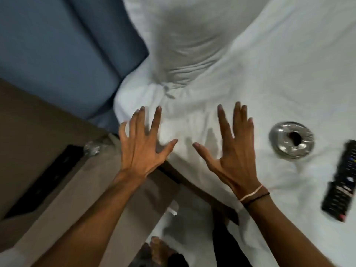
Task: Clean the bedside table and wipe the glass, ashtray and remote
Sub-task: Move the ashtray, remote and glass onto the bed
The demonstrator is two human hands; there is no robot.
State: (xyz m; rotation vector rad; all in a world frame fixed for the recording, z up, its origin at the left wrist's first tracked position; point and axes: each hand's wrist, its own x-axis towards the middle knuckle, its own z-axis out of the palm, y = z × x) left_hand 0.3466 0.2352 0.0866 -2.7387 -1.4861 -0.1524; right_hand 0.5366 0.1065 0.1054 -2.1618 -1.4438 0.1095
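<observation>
My left hand (pixel 143 143) and my right hand (pixel 234 145) are both spread flat, fingers apart, over the white bed sheet (pixel 269 74), holding nothing. A round glass ashtray (pixel 291 143) with a dark spot in its middle lies on the sheet to the right of my right hand. A black remote (pixel 341 182) lies on the sheet at the far right edge. A clear glass (pixel 92 149) stands on the brown bedside table (pixel 34 128), just left of my left hand; it is blurred.
A white pillow (pixel 192 35) lies at the head of the bed against a blue padded headboard (pixel 57 45). A black strip (pixel 48 178) lies on the table top. My bare foot (pixel 159 249) shows on the floor below.
</observation>
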